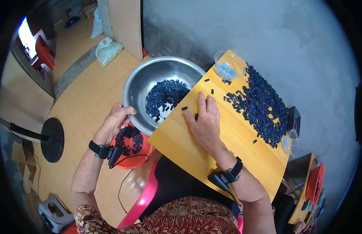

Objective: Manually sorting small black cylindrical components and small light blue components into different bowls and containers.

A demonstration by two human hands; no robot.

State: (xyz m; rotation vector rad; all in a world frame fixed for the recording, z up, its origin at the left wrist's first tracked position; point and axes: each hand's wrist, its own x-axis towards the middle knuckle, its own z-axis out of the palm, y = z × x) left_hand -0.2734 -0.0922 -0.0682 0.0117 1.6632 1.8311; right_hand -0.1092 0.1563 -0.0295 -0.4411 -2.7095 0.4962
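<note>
My left hand [119, 116] is closed on the rim of a large steel basin [136, 84], thumb over the edge. Inside the basin lies a heap of small black cylindrical pieces [165, 93]. The basin's right side is tucked under the edge of a yellow wooden tabletop [243, 163]. On that tabletop my right hand [206, 123] rests palm down, fingers stretched out and thumb apart. A few loose black pieces [184, 108] lie beside its thumb and fingertips. A big pile of the same pieces [266, 107] covers the tabletop's far right.
Clear plastic bowls with small bluish parts stand at the far corner [229, 70] and right edge [292, 144]. Below the steel basin is a red basin [138, 156] with more black pieces. A round black stand base [53, 139] is at left. Another person's hand [300, 227] shows lower right.
</note>
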